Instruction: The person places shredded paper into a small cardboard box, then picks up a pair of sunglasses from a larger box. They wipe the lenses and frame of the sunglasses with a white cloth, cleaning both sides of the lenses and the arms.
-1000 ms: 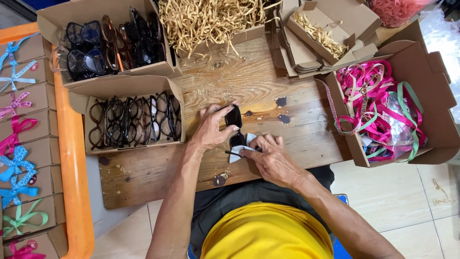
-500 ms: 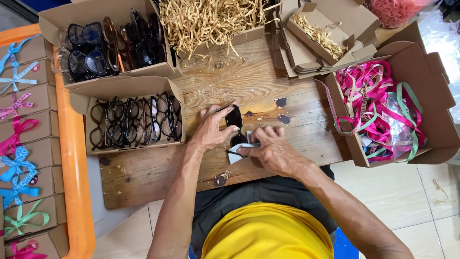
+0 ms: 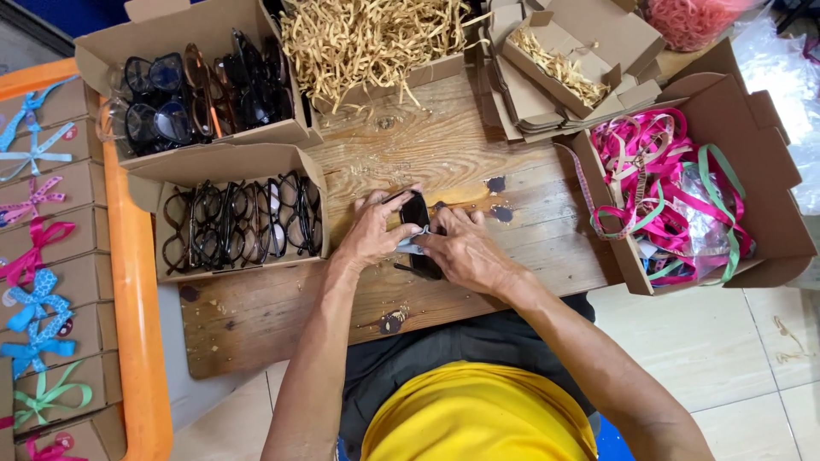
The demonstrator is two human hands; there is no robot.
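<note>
At the left edge of the frame, closed cardboard gift boxes tied with coloured ribbon bows are lining an orange rack. Just right of them, an open carton of dark-framed glasses is sitting on the wooden table.

At frame centre, the left hand is lying palm-down with its wrist bent, fingers curled and pinching the near side of a pair of black sunglasses. The right hand is meeting it from the right, fingers pressed together on a pale cloth held against the lens. The sunglasses are sitting at table centre, between both hands.

Against the earlier frame, the right hand is lying closer over the frame and the cloth is showing less.

At right, a carton of pink and green ribbons is standing open.
</note>
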